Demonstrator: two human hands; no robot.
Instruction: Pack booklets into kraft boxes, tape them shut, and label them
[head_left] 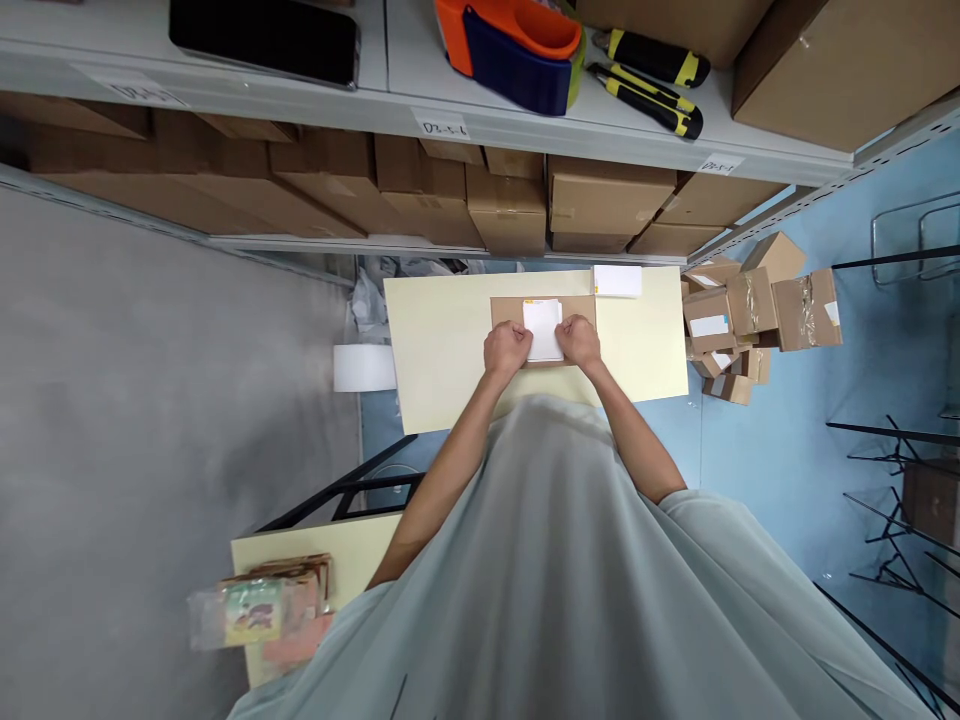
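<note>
A flat brown cardboard box (pixel 508 308) lies on the pale yellow table in front of me. On its middle is a white label (pixel 542 332) with a small yellow mark along its top edge; a second white edge shows at its right. My left hand (pixel 508 346) is closed at the label's left edge, fingers curled and pressed together. At the opposite edge, my right hand (pixel 578 341) is closed in the same way, thumb side towards the label. Both hands rest over the box. The fingertips are too small to make out fully.
A white stack of labels (pixel 617 281) lies at the back of the table (pixel 645 350). Taped cartons (pixel 750 305) are piled to the right, a white roll (pixel 364 368) is at left. The shelf ahead carries a phone (pixel 264 40), an orange-and-blue tape dispenser (pixel 517 60) and utility knives (pixel 649 100).
</note>
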